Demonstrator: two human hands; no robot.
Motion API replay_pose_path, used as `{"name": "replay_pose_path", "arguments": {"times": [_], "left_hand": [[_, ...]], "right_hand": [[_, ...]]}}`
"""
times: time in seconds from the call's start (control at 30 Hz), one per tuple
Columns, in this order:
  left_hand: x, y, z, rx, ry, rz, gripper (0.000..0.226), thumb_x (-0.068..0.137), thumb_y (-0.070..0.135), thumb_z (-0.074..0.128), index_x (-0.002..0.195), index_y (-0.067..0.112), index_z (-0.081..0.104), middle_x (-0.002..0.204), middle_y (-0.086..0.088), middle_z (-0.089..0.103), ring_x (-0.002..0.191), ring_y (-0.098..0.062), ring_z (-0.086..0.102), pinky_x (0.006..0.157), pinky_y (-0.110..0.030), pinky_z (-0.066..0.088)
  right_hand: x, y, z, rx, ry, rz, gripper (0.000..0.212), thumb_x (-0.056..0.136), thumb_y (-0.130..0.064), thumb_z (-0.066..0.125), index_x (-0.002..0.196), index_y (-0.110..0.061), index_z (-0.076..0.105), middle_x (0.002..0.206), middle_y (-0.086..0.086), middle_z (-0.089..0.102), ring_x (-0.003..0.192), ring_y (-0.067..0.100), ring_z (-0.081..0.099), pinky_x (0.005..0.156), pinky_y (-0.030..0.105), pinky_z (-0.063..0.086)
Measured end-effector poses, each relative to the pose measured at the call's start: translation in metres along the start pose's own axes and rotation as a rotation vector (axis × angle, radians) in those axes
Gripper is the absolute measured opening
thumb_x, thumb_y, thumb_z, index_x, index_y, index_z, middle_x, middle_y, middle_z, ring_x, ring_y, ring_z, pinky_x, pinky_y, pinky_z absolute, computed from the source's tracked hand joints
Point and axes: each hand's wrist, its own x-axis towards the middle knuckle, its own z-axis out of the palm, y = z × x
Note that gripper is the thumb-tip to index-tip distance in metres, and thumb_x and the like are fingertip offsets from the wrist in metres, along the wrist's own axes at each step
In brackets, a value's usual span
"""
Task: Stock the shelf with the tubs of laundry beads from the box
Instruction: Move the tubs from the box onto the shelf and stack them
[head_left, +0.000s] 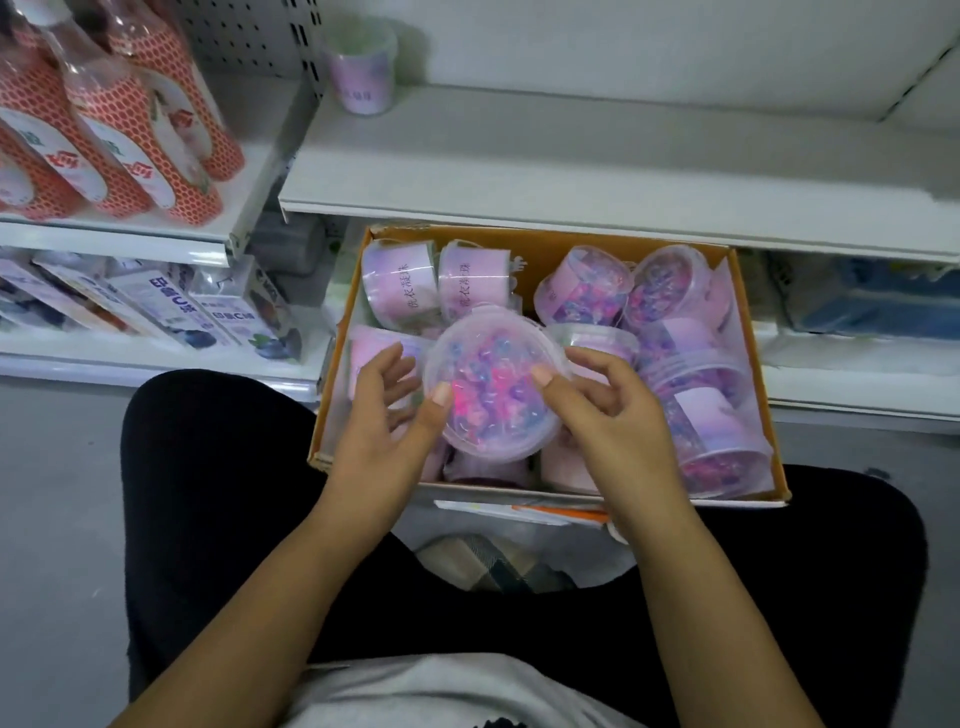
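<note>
Looking down at a cardboard box (571, 244) full of tubs, set between a person's knees. Both hands hold 1 tub of laundry beads (493, 384) just above the box, its round lid tipped toward the camera. The left hand (384, 410) grips its left rim and the right hand (608, 405) its right, thumbs on the lid. The white shelf (571, 156) lies straight ahead, beyond the box, so the tub probably needs lifting forward and righting. 1 stocked tub (361, 73) stands at the shelf's back left.

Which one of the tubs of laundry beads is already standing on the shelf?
The lone tub at the back left of the white shelf. The rest are in the cardboard box, except the held tub above it.
</note>
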Motion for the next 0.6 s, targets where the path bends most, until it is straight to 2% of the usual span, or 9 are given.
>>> {"name": "replay_pose_path", "arguments": {"times": [0.03,0.1,0.2,0.3,0.4,0.5,0.6], "left_hand": [[0.002,0.006,0.005,-0.088,-0.069,-0.056,0.057,0.088,0.049,0.069,0.136,0.025,0.048,0.131,0.013,0.061,0.118,0.006,0.059,0.094,-0.014,0.050],[0.006,0.016,0.014,-0.229,-0.152,-0.153,0.051,0.085,0.040,0.068,0.130,0.021,0.057,0.122,0.005,0.071,0.114,-0.008,0.067,0.095,-0.028,0.054],[0.017,0.027,0.021,-0.344,-0.116,-0.284,0.042,0.084,0.034,0.075,0.123,0.020,0.063,0.115,-0.007,0.074,0.104,-0.023,0.073,0.090,-0.046,0.059],[0.033,0.041,0.018,-0.362,-0.134,-0.455,0.034,0.093,0.044,0.061,0.117,0.020,0.064,0.100,-0.012,0.077,0.085,-0.027,0.076,0.075,-0.041,0.060],[0.048,0.052,0.010,-0.318,-0.212,-0.622,0.059,0.090,0.062,0.057,0.122,0.012,0.061,0.090,-0.015,0.076,0.078,-0.031,0.075,0.068,-0.037,0.058],[0.058,0.061,0.007,-0.205,-0.323,-0.657,0.075,0.087,0.070,0.053,0.122,0.005,0.064,0.096,-0.021,0.075,0.073,-0.031,0.072,0.064,-0.035,0.060],[0.065,0.069,0.010,-0.078,-0.412,-0.642,0.084,0.086,0.075,0.048,0.120,0.001,0.067,0.098,-0.023,0.075,0.066,-0.028,0.070,0.053,-0.029,0.057]], "right_hand": [[0.000,-0.002,0.000,0.064,0.003,0.055,0.054,0.068,-0.056,0.084,0.114,-0.034,0.067,0.109,-0.007,0.075,0.100,0.008,0.072,0.094,0.039,0.058],[-0.001,-0.005,0.000,0.175,-0.028,0.134,0.069,0.062,-0.064,0.081,0.118,-0.027,0.066,0.110,-0.002,0.076,0.098,0.015,0.074,0.093,0.044,0.058],[-0.003,-0.008,-0.003,0.158,-0.081,0.141,0.084,0.067,-0.073,0.069,0.136,-0.027,0.053,0.117,0.003,0.073,0.095,0.020,0.076,0.091,0.046,0.059],[-0.003,-0.009,-0.015,0.008,-0.128,-0.007,0.075,0.076,-0.074,0.056,0.143,-0.044,0.041,0.130,-0.005,0.065,0.105,0.015,0.072,0.096,0.043,0.057],[0.000,-0.011,-0.030,-0.193,-0.170,-0.210,0.075,0.079,-0.066,0.063,0.147,-0.051,0.037,0.148,-0.020,0.048,0.128,-0.001,0.054,0.111,0.040,0.045],[0.006,-0.019,-0.039,-0.332,-0.206,-0.388,0.076,0.079,-0.059,0.070,0.147,-0.052,0.038,0.154,-0.026,0.038,0.143,-0.001,0.036,0.118,0.043,0.035],[0.011,-0.034,-0.045,-0.385,-0.273,-0.436,0.080,0.073,-0.055,0.076,0.145,-0.050,0.041,0.152,-0.030,0.039,0.143,-0.006,0.032,0.120,0.038,0.033]]}}
